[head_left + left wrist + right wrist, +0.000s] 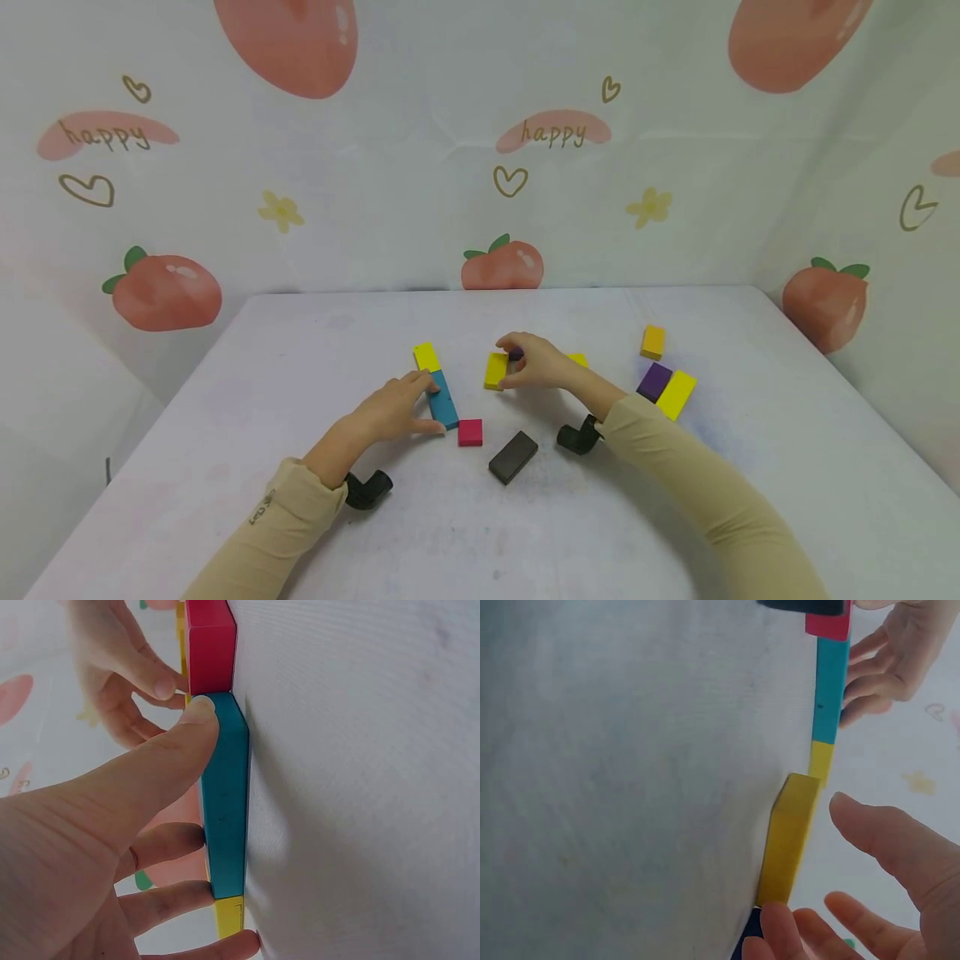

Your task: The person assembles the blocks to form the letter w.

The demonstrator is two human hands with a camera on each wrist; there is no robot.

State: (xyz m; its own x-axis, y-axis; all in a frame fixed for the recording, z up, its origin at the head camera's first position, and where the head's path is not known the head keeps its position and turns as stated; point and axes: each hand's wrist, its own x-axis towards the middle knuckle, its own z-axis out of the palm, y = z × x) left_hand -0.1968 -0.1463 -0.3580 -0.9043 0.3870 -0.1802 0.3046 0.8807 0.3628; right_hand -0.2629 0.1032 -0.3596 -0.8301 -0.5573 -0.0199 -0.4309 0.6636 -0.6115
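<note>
White peach-printed cloth backdrop (420, 208) rises behind the pale counter (225, 417). The left hand (386, 410), fingers parted, touches a long blue rectangular block (444, 404) from nine o'clock; the right hand (542, 362), thumb and fingers apart, sits at three o'clock of a shorter yellow rectangular block (495, 372), itself at the blue one's two o'clock. Probably best: steady blue lightly, pinch yellow squarely. Gold lettering (555, 133) reads "happy" twice; print on the beige left sleeve (262, 533) is unreadable.
</note>
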